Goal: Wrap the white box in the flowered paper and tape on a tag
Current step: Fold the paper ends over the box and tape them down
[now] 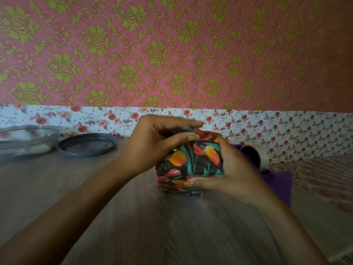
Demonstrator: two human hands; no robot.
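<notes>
The box (191, 163) stands on the wooden table near the middle of the view, covered all over in dark paper printed with red and orange tulips; no white shows. My left hand (152, 144) lies over its top left, thumb and fingers pressing the paper at the upper edge. From the right, my right hand (229, 175) clasps the box, its thumb along the lower front face. A roll of tape (256, 153) lies just behind the right hand. No tag is visible.
A purple sheet (280, 184) lies under the tape roll at the right. A dark round lid (87, 145) and a clear container (24, 140) sit at the back left. The floral-papered wall rises right behind the table.
</notes>
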